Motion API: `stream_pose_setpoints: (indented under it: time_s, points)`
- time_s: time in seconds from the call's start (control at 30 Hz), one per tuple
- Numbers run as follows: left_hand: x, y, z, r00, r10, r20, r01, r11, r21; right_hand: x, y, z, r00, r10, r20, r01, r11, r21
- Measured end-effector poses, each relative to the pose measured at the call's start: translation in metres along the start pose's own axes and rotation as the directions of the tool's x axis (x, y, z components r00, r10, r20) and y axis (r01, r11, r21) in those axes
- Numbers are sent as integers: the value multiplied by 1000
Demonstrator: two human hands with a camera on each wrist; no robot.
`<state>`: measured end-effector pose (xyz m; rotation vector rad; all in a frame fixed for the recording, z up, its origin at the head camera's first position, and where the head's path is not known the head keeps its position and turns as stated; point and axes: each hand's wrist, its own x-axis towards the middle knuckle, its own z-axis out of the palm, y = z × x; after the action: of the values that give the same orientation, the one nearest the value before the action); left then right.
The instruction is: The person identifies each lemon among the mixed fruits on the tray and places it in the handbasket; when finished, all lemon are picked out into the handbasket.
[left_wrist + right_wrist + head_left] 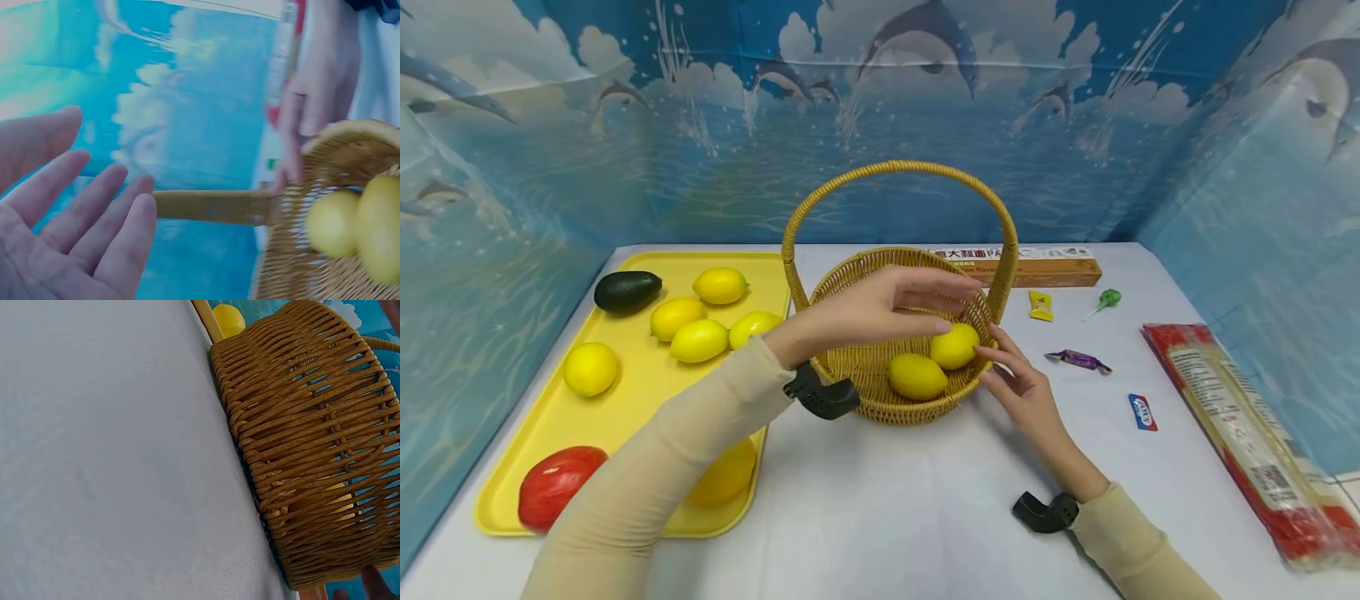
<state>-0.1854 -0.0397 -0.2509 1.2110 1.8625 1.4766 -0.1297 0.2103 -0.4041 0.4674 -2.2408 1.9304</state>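
A woven wicker basket [910,412] with a tall arched handle stands mid-table, two lemons lying in its right side: a nearer lemon [917,377] and one behind it [955,346]. Over the basket my left hand [895,307] hovers, fingers extended and apart from the thumb; the left wrist view shows its palm [56,262] holding nothing. My right hand [1026,396] is at the basket's right side, fingertips touching the rim near the handle's base. Only a few dark right-hand fingertips [374,584] show by the basket wall in the right wrist view.
At left, a yellow tray [647,367] carries several lemons, a dark avocado [628,292], a red fruit [559,486] and a larger yellow fruit [726,479] partly behind my sleeve. Behind the basket lies a pasta box [1045,271]; wrapped candies [1078,361], a green lollipop [1108,298] and a long red packet [1247,433] lie right.
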Motion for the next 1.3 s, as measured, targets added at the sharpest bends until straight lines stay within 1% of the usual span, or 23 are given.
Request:
stream_pose_setpoints:
  time_s: [0.07, 0.13, 0.2, 0.3, 0.37, 0.43, 0.5, 0.6, 0.67, 0.73, 0.8, 0.9, 0.97, 1.03, 1.1, 1.13, 1.2, 1.23, 1.3]
  points:
    - [-14, 14, -5, 999, 47, -4, -47, 999, -18, 1, -1, -1, 1000, -6, -4, 6, 1000, -4]
    - [-29, 27, -11, 997, 76, -19, -76, 997, -32, 1, -2, -2, 1000, -11, -6, 11, 1000, -6]
    - [-45, 38, -18, 995, 91, -43, -93, 995, -40, 2, -2, -3, 1000, -16, -8, 16, 1000, -5]
    - [-74, 52, -32, 990, 86, -116, -88, 996, -12, 2, -2, -4, 1000, -19, -4, 19, 1000, -2]
    - [-95, 55, -42, 981, 76, -180, -80, 997, -14, 3, -2, -4, 1000, -23, -1, 23, 1000, -1]
    - [-115, 54, -54, 967, 44, -249, -52, 998, -24, 4, -1, -5, 1000, -28, -1, 28, 1000, -4]
    - [-132, 47, -65, 952, 16, -306, -29, 999, -38, 4, -1, -5, 1000, -31, -4, 31, 999, -6]
    - [-150, 33, -79, 923, -55, -381, 39, 998, -51, 5, 0, -6, 999, -35, -9, 35, 999, -10]
    - [-158, 20, -89, 905, -103, -413, 82, 994, -68, 5, 0, -6, 999, -37, -11, 37, 999, -8]
    - [-164, 4, -99, 886, -163, -434, 137, 986, -92, 5, 1, -6, 999, -39, -11, 39, 999, -8]
    - [-166, -14, -109, 868, -232, -439, 197, 972, -124, 6, 2, -6, 999, -42, -12, 42, 999, -6]
    - [-164, -40, -124, 840, -343, -420, 309, 939, -150, 5, 2, -5, 999, -44, -13, 44, 999, -8]
    - [-162, -55, -131, 830, -392, -398, 359, 920, -158, 5, 1, -4, 999, -50, -11, 50, 999, -9]
    - [-159, -66, -137, 825, -424, -374, 395, 906, -154, 5, 0, -3, 999, -52, -8, 52, 999, -7]
    - [-155, -75, -139, 830, -436, -348, 410, 900, -148, 4, 0, -2, 999, -53, -9, 53, 999, -2]
    - [-153, -79, -139, 831, -443, -335, 421, 896, -140, 4, 0, -2, 999, -52, -9, 52, 999, -2]
    - [-149, -85, -138, 829, -466, -309, 453, 884, -117, 2, 1, -1, 999, -43, -10, 43, 999, 0]
    - [-147, -88, -137, 832, -472, -291, 464, 880, -101, 0, 1, -1, 999, -39, -9, 39, 999, -2]
    - [-144, -92, -136, 830, -495, -256, 496, 866, -64, -3, 2, -1, 999, -33, -6, 33, 999, -9]
